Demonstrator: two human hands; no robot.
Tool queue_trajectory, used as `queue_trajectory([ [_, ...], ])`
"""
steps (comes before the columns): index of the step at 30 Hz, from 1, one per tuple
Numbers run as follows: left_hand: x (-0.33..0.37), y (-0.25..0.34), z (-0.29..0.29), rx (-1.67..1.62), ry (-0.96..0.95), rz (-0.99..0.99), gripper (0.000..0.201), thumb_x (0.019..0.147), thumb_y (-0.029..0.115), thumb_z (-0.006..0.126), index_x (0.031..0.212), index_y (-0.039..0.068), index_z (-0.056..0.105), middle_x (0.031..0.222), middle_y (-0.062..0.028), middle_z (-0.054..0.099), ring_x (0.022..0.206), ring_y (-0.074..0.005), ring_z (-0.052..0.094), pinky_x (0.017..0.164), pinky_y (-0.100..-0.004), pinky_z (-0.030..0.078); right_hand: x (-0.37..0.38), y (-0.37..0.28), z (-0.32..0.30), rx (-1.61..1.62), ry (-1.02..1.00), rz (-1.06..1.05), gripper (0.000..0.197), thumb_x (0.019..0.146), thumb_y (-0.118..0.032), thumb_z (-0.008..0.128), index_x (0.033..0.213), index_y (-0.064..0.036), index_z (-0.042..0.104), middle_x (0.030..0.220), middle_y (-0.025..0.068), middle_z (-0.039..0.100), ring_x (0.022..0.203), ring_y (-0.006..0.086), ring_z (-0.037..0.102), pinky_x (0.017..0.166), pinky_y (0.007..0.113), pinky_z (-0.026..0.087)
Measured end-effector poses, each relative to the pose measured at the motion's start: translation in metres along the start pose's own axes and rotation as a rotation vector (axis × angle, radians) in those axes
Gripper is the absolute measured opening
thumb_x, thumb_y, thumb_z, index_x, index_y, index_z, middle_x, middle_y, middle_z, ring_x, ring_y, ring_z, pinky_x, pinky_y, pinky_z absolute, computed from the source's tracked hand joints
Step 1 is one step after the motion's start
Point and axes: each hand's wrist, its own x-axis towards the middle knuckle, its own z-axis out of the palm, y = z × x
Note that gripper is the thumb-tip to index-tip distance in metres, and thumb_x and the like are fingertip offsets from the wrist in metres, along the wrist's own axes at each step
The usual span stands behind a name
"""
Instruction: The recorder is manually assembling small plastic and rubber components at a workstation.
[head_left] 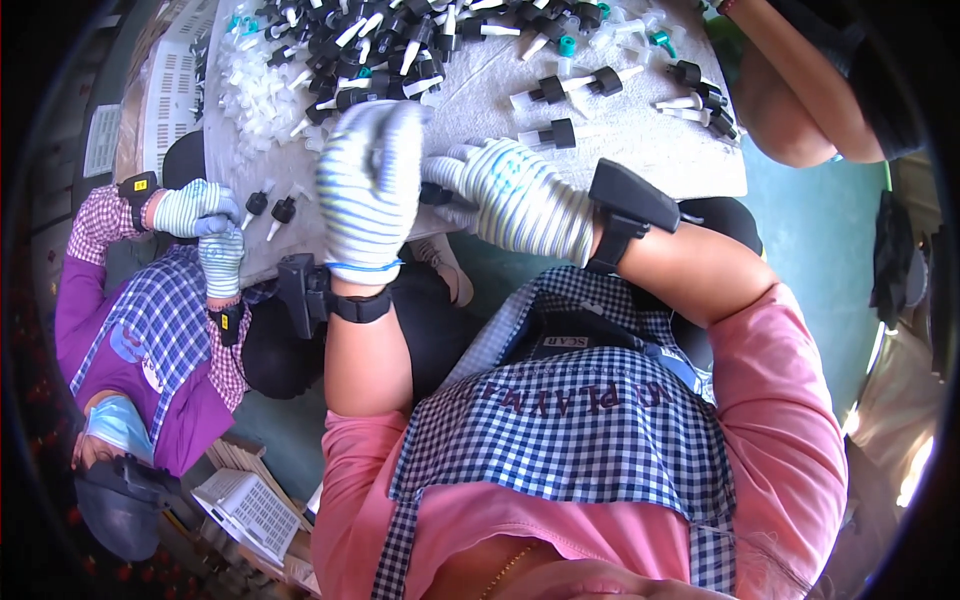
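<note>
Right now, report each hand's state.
Left hand: fingers curled; whether it holds anything cannot be told.
Right hand: closed on a black piece.

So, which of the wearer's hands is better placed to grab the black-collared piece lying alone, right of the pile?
Likely the right hand: it is nearer that black-collared piece than the left hand, though a dark part shows between them.

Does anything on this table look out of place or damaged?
The few teal pieces stand out: they lie scattered among far more black caps and white pieces on the table, so they may be strays. I can't make out any damage.
</note>
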Motion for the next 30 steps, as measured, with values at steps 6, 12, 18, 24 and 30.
queue_trajectory([
  [6, 0.001, 0.019, 0.013, 0.242, -0.426, -0.219, 0.043, 0.098, 0.041, 0.058, 0.108, 0.002, 0.069, 0.099, -0.0207, 0.071, 0.091, -0.0368, 0.068, 0.082, -0.0414, 0.053, -0.006, 0.016, 0.018, 0.099, 0.107, -0.137, 0.029, 0.077, -0.017, 0.071, 0.105, -0.0069, 0.069, 0.095, 0.0189, 0.068, 0.09, 0.0381, 0.065, 0.079, 0.046, 0.052],
  [12, -0.01, 0.004, 0.022, 0.394, -0.498, -0.075, 0.044, 0.099, 0.043, 0.056, 0.113, 0.003, 0.069, 0.106, -0.019, 0.07, 0.097, -0.0362, 0.068, 0.085, -0.0418, 0.053, -0.017, 0.02, 0.03, 0.17, -0.058, -0.073, 0.025, 0.079, -0.011, 0.067, 0.103, -0.0035, 0.068, 0.099, 0.0177, 0.068, 0.091, 0.035, 0.065, 0.079, 0.041, 0.053],
  [18, -0.006, 0.016, 0.038, 0.412, -0.548, -0.043, 0.046, 0.09, 0.046, 0.064, 0.11, 0.004, 0.07, 0.099, -0.0164, 0.071, 0.092, -0.0356, 0.068, 0.082, -0.0433, 0.054, -0.024, 0.015, 0.035, 0.307, 0.116, -0.093, 0.022, 0.095, -0.008, 0.049, 0.112, -0.0056, 0.064, 0.108, 0.0099, 0.066, 0.104, 0.0193, 0.061, 0.09, 0.033, 0.049],
  [24, -0.004, 0.024, 0.051, 0.464, -0.507, -0.058, 0.05, 0.086, 0.053, 0.063, 0.09, 0.004, 0.067, 0.086, -0.0196, 0.069, 0.08, -0.0385, 0.068, 0.072, -0.0478, 0.054, -0.034, 0.042, 0.053, -0.128, 0.036, -0.249, 0.029, 0.096, -0.016, 0.053, 0.122, -0.0071, 0.061, 0.119, 0.012, 0.063, 0.115, 0.0235, 0.058, 0.096, 0.035, 0.048],
  [30, -0.012, 0.027, 0.054, 0.522, -0.319, 0.052, 0.065, 0.084, 0.067, 0.062, 0.074, 0.003, 0.066, 0.066, -0.0185, 0.064, 0.063, -0.0368, 0.066, 0.059, -0.0452, 0.052, -0.027, 0.015, 0.025, 0.096, -0.281, 0.083, 0.037, 0.098, -0.022, 0.057, 0.133, -0.0093, 0.058, 0.13, 0.0135, 0.059, 0.124, 0.0236, 0.055, 0.101, 0.037, 0.047],
])
